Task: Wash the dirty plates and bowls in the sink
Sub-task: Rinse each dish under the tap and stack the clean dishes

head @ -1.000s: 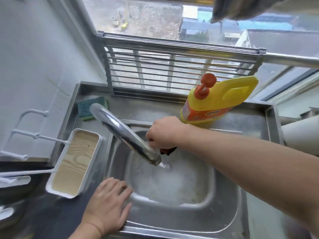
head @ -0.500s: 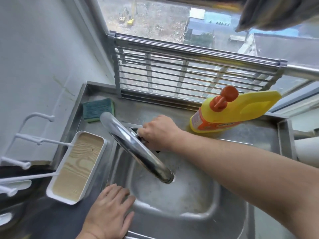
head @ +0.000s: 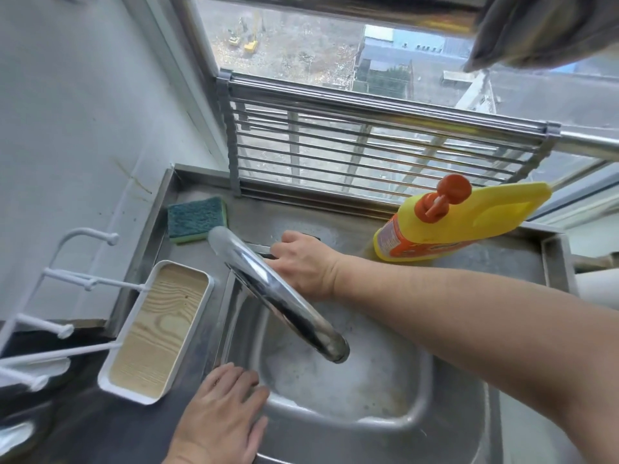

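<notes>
Steel sink (head: 338,426) seen from above. The right hand (head: 303,262) reaches behind the curved tap (head: 278,296), fingers curled at its base; what they grasp is hidden. The left hand (head: 222,416) lies flat on the sink's near-left rim. A sponge (head: 196,219) and a yellow detergent bottle (head: 459,222) stand on the back ledge, a white tray (head: 157,333) at left.

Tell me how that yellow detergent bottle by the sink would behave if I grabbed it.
The yellow detergent bottle is a big jug with a molded handle, so it is probably heavy if full. The counter looks wet, so its plastic may be slippery. It looks stiff and unlikely to break.
</notes>
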The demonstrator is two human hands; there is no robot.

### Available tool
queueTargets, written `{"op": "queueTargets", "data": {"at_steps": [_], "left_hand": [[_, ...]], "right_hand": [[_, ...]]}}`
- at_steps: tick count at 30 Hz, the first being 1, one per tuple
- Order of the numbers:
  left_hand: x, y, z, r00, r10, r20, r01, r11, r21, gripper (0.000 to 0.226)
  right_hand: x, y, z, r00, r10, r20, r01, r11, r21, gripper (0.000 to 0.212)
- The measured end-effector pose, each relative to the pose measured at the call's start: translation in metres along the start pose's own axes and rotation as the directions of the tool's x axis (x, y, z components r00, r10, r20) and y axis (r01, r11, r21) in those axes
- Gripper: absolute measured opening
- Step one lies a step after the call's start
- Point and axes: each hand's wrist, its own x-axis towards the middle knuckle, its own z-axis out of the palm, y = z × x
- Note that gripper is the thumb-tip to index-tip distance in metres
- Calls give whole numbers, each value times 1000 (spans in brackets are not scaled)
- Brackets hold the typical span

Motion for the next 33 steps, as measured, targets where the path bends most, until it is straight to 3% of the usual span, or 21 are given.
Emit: {"op": "queueTargets", "data": {"at_steps": [6,9,13,15,18,20,22,25,27,29,33], "left_hand": [[-2,1,1,997,-33,63,32,999,13,39],[-2,2,0,997,-35,71,34,999,14,38],[-2,1,0,997,-30,71,28,999,27,37],[-1,1,-1,997,-29,71,27,999,30,37],[-1,1,-2,997,-31,71,29,999,33,36],[-1,2,-1,997,-33,77,30,999,32,37],[-1,1,-1,997,-26,72,23,999,30,36],[-2,1,-2,997,-24,71,22,999,32,36],[-1,2,-4,997,-33,73,30,999,31,36],[-2,2,-3,997,-27,69,25,999,28,35],[-2,2,-2,997,-26,73,26,1000,10,37]], "right_hand": [[5,3,4,999,-39,-16,40,998,45,29],[7,3,0,998,-37,-59,43,993,112,16],[2,3,1,997,-38,-68,43,997,68,17],[-1,3,3,998,-33,-62,35,999,30,28],[-1,1,-1,995,48,82,-55,995,82,53],[-3,0,-13,971,139,197,-154,986,58,49],[-9,-3,-29,860,349,372,-360,932,-42,34],[-10,-11,-34,394,661,638,-765,621,-171,67],[2,-19,-33,207,678,706,-913,394,-111,77],[14,-20,-32,110,651,751,-968,241,-67,75],[15,-22,-27,51,611,790,-996,85,-1,65]]}}
